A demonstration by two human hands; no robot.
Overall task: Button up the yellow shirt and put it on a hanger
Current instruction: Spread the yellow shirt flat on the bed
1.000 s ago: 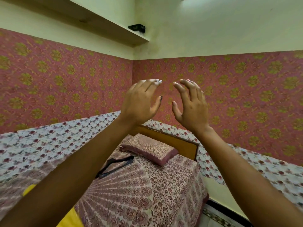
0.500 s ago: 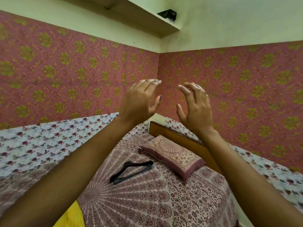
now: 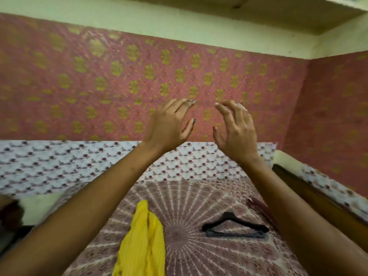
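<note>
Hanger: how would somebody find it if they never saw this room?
Look at the big patterned bed. On it, right of the yellow shirt, lies the hanger. It is the only black thing on the bed, a thin triangle with a hook.

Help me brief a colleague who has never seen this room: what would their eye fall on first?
Two bare hands, the left hand and the right hand, are raised open in mid-frame against the pink wall with gold motifs, holding nothing. Below them on the patterned bedspread, the bright yellow shirt lies bunched at lower centre, with the black hanger lying apart to its right.
</note>
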